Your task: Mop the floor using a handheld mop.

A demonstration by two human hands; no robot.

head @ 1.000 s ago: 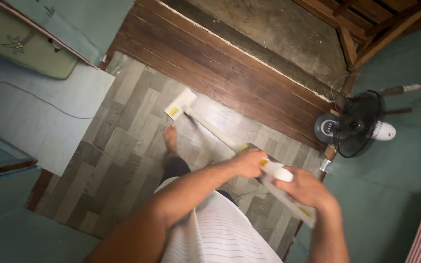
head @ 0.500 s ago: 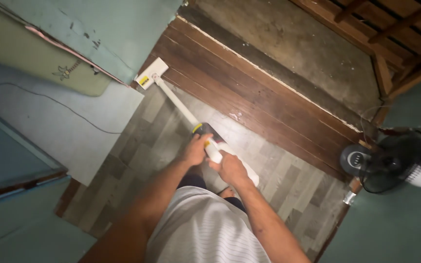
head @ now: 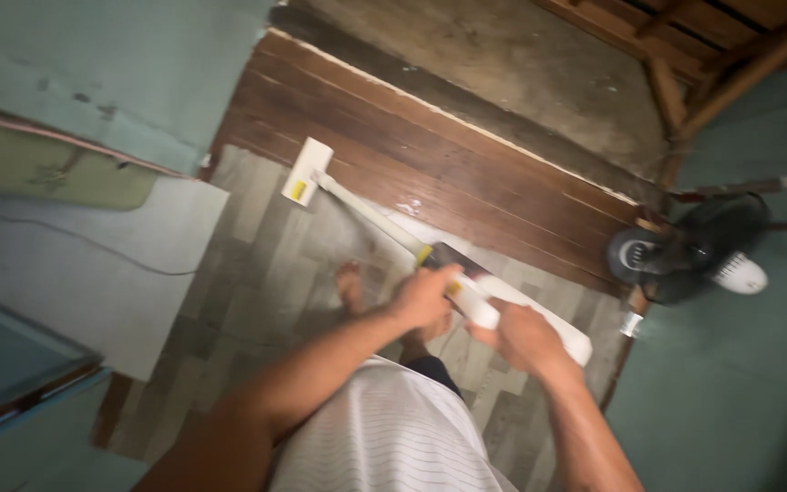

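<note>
Head view, hands: the left hand (head: pixel 425 299) is wrapped around the body of a white stick vacuum (head: pixel 466 296), and the right hand (head: pixel 523 337) is closed on its rear handle, a two-handed grip that seems to steady and steer the long tool.
Head view, vacuum: its tube slants toward 10 o'clock, angled low so the floor head (head: pixel 306 171) lies flat where the grey plank-pattern flooring (head: pixel 257 292) meets the dark wooden boards (head: pixel 448 173).
Head view, feet: a bare foot (head: pixel 351 285) stands on the grey flooring just beside the tube.
Head view, surroundings: a standing fan (head: pixel 694 251) sits at 3 o'clock, well apart; a thin cable (head: pixel 66 232) crosses the pale sheet at 9 o'clock.
</note>
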